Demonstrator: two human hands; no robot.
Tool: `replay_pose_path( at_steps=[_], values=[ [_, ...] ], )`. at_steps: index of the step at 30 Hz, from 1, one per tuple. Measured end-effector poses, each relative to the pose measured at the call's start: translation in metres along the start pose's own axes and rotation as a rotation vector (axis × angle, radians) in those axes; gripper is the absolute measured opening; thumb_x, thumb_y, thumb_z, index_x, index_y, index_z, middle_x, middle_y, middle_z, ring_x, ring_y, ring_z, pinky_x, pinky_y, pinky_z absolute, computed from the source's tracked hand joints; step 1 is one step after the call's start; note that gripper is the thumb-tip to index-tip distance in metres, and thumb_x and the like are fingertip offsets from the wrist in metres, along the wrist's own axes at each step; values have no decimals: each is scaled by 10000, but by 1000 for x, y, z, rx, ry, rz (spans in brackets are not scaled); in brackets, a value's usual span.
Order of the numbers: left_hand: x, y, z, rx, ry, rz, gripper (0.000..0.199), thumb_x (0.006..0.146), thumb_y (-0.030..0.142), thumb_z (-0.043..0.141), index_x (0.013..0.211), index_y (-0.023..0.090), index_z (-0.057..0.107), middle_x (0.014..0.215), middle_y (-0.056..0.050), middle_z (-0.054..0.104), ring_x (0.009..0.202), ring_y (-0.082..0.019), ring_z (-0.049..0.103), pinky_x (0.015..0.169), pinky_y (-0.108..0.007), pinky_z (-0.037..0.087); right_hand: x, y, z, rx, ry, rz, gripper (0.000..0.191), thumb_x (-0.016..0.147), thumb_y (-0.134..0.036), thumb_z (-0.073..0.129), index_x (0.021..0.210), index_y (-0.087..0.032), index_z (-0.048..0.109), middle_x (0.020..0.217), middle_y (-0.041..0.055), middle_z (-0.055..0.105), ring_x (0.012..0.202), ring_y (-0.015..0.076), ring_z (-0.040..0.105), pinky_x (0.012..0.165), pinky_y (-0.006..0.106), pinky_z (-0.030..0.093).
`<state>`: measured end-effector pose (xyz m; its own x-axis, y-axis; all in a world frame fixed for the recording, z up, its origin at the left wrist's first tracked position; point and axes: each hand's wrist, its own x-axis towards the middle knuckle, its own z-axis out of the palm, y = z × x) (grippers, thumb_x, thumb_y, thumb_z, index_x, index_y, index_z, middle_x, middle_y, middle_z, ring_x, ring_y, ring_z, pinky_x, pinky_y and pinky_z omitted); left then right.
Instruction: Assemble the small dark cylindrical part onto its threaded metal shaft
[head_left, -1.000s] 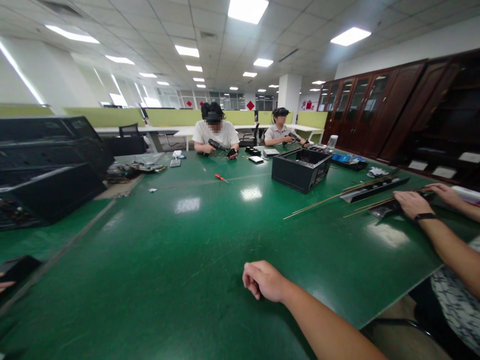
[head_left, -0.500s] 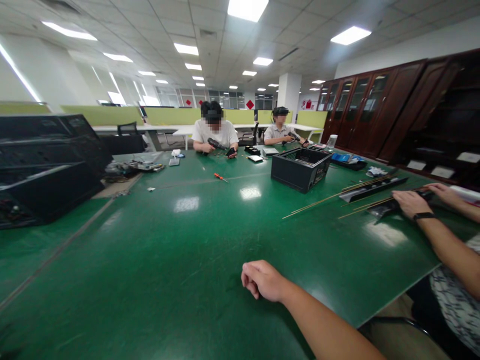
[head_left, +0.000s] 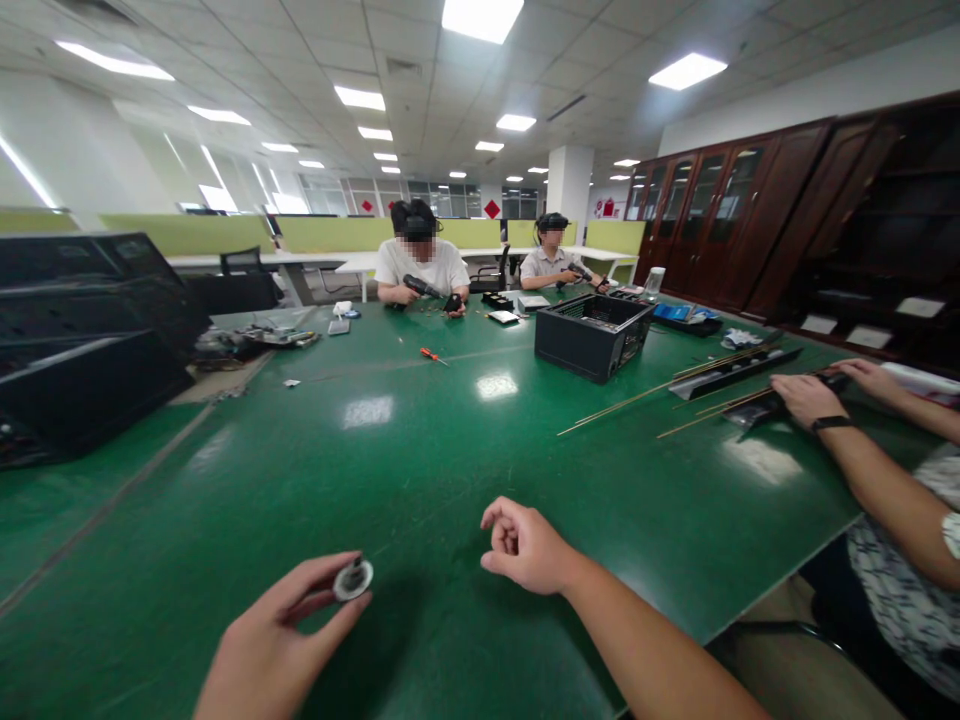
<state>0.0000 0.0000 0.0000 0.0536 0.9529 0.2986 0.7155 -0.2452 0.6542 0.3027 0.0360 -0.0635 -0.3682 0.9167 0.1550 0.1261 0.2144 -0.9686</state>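
Between the thumb and fingers of my left hand (head_left: 281,630) is a small round piece (head_left: 353,578) with a pale rim and a dark centre post. It is held above the green table (head_left: 420,470), near the front edge of the view. My right hand (head_left: 529,547) is to the right of it, over the table, with the fingers loosely curled and the thumb apart from them. Nothing shows in my right hand. A gap of bare green surface lies between the two hands.
An orange screwdriver (head_left: 433,356) lies mid-table. Behind it to the right stands a black case (head_left: 589,340). Thin rods (head_left: 622,405) lie at the right, near another person's hands (head_left: 810,402). Dark cases (head_left: 90,370) stand at the left. Two people sit across the table.
My left hand has come into view at the lower left with the round piece. My right hand has turned and its fingers have opened a little. The view has shifted slightly.
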Motion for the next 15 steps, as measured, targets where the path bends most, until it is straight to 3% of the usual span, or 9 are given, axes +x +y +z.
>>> replay_pose_path(
  at_steps=[3, 7, 10, 15],
  values=[
    [30, 33, 40, -179, -241, 101, 325, 755, 418, 735, 1008, 215, 729, 1017, -59, 734, 919, -243, 714, 847, -350, 604, 1, 1, -3, 2, -1, -20, 481, 716, -161, 721, 1135, -219, 494, 755, -69, 538, 544, 69, 461, 520, 192, 357],
    [46, 47, 81, -184, -269, 174, 247, 744, 267, 710, 986, 234, 738, 959, -40, 707, 891, -220, 689, 811, -327, 579, 4, 3, -7, -32, 53, -47, 473, 698, -156, 731, 1118, -216, 520, 811, -54, 543, 553, 66, 482, 520, 196, 368],
    [43, 38, 94, -200, -232, 183, 258, 753, 260, 692, 1008, 234, 726, 990, -45, 690, 910, -217, 678, 809, -321, 566, 6, 4, -9, -103, 96, -44, 348, 692, -141, 727, 998, -197, 572, 791, -42, 549, 597, 83, 486, 566, 211, 398],
    [34, 26, 97, -212, -210, 213, 257, 763, 229, 688, 1020, 247, 696, 988, -29, 684, 910, -207, 667, 820, -309, 543, 8, 5, -8, -237, 96, -21, 326, 662, -129, 739, 951, -205, 608, 807, -22, 603, 680, 125, 528, 628, 237, 421]
  ],
)
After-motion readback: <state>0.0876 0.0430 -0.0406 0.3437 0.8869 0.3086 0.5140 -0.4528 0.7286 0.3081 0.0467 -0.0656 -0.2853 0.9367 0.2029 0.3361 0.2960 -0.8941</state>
